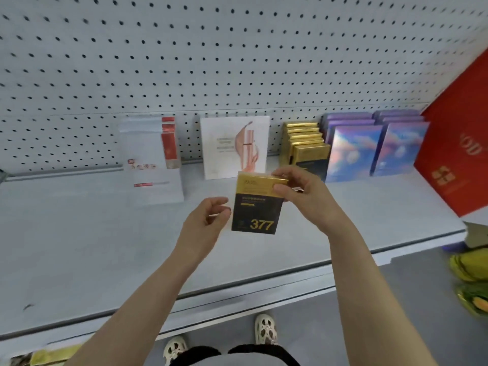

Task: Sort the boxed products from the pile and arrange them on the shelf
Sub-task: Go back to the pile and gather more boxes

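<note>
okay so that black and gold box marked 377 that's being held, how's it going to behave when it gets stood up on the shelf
The black and gold box looks like stiff, thin card, probably light: the right hand holds it by its top corner alone. Being tall and slim, it may tip if stood alone, so leaning it against the matching gold row seems safer.

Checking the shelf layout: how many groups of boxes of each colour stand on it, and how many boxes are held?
White-and-red group: 1
White-and-pink box: 1
Gold row: 1
Purple holographic rows: 2
Large red box: 1
Gold-and-black box in right hand: 1
Total: 7
</note>
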Tool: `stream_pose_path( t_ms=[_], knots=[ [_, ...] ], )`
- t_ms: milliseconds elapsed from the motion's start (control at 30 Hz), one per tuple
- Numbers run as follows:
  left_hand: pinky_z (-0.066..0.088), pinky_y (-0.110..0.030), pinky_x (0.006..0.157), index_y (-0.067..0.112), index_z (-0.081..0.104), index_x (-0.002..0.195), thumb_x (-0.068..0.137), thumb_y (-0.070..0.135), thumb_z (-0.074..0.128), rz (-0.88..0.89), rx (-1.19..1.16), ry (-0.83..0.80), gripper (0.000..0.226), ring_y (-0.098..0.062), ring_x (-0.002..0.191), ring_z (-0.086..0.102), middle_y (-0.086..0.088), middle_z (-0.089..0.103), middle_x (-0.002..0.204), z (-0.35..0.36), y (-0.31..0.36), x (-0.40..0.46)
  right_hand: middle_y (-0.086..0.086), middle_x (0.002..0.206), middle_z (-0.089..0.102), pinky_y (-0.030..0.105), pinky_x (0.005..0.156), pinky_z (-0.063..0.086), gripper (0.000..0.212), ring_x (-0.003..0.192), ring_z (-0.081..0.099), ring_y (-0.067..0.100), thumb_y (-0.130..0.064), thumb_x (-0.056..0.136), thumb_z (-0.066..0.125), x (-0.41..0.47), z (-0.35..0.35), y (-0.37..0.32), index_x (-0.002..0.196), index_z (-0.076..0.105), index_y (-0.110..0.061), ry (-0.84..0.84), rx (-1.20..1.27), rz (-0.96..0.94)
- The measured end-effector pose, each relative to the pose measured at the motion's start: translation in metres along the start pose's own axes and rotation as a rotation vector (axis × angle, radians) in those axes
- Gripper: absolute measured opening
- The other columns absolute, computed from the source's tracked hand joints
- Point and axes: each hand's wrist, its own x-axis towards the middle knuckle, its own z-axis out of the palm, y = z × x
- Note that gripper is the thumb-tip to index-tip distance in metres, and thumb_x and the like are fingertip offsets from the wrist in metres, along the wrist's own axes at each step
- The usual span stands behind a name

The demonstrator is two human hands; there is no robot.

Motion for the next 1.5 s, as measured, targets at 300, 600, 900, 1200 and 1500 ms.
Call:
stream_pose_path(
  t_ms=[300,600,900,1200,1500],
  knots=[
    [0.049,-0.022,0.089,0.026,0.045,0.14,0.096,0.029,0.057,-0.016,0.245,-0.054,0.046,-0.007,0.101,0.057,0.005,0.055,0.133,0.15,0.028,0.045,-0.005,0.105,0.06,0.012,0.076,0.043,0.017,0.093,0.056,0.014,-0.02,0.095,0.063,0.059,-0.12,0.071,0.11,0.059,-0.026,0.021,-0.328,-0.057],
    [0.045,-0.03,0.093,0.014,0.026,0.15,0.097,0.028,0.055,0.029,0.492,0.053,0.062,-0.023,0.119,0.055,-0.008,0.04,0.146,0.204,0.034,0.097,0.009,0.146,0.035,0.037,0.1,0.044,0.079,0.131,0.039,0.028,-0.028,0.08,0.079,0.104,-0.119,0.094,0.147,0.037,-0.022,0.068,-0.702,-0.239],
    [0.044,-0.025,0.085,0.019,0.037,0.144,0.095,0.016,0.057,0.104,0.47,0.138,0.053,-0.024,0.113,0.058,-0.005,0.056,0.132,0.208,0.033,0.117,0.016,0.159,0.023,0.038,0.11,0.034,0.088,0.142,0.03,0.032,-0.055,0.091,0.058,0.11,-0.097,0.095,0.156,0.017,-0.012,0.038,-0.795,-0.186],
    [0.049,-0.033,0.093,0.023,0.031,0.146,0.09,0.023,0.065,0.084,0.425,0.097,0.065,-0.02,0.117,0.058,0.002,0.058,0.134,0.209,0.028,0.129,0.023,0.156,0.014,0.05,0.122,0.007,0.102,0.147,0.012,0.04,-0.076,0.084,0.047,0.158,-0.087,0.072,0.154,0.016,-0.01,-0.019,-0.665,-0.096],
    [0.048,-0.039,0.102,0.025,0.029,0.149,0.09,0.014,0.064,0.065,0.386,0.089,0.069,-0.019,0.122,0.056,0.003,0.057,0.135,0.198,0.024,0.128,0.017,0.161,0.001,0.044,0.116,0.028,0.099,0.147,0.019,0.037,-0.073,0.085,0.05,0.157,-0.079,0.07,0.155,0.015,-0.013,-0.076,-0.571,-0.082]
  ],
)
